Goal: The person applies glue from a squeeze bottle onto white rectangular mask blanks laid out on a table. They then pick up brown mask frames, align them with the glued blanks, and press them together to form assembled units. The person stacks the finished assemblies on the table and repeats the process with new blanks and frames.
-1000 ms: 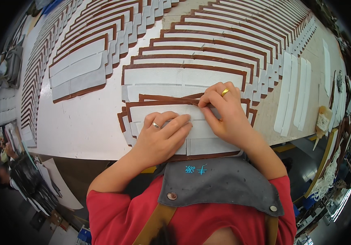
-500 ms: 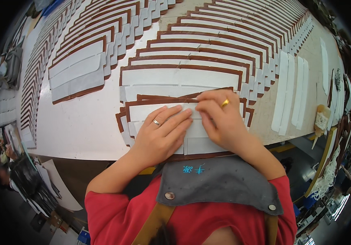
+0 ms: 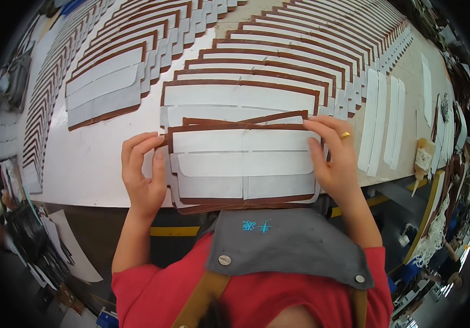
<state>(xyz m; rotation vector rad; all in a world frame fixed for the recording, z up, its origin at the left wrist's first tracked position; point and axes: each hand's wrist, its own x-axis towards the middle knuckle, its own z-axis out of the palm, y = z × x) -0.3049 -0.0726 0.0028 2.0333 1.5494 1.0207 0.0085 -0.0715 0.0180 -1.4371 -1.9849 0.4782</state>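
In front of me at the table's edge lies a small stack of brown-edged white panels (image 3: 213, 141), which look like wallet or bag pieces with a pale grey lower part. My left hand (image 3: 144, 169) is at the upper left corner, its fingertips and thumb closed on a brown edge there. My right hand (image 3: 336, 156) is at the upper right corner, with its fingers at the brown border and its thumb on the panel's right side. Behind the top edge, another brown strip (image 3: 284, 117) sticks up at a slant. Layers under the top panel are mostly hidden.
Long overlapping rows of similar panels (image 3: 240, 95) cover the far table, with another row (image 3: 106, 90) to the left. Narrow white strips (image 3: 372, 123) lie on the right beside a glue bottle (image 3: 424, 156) with a thin tip. The table's front edge (image 3: 90, 203) runs before me.
My hands have moved apart from the middle of the panel to its two upper corners. The top panel's whole face now shows, and the stack beneath sits more evenly.
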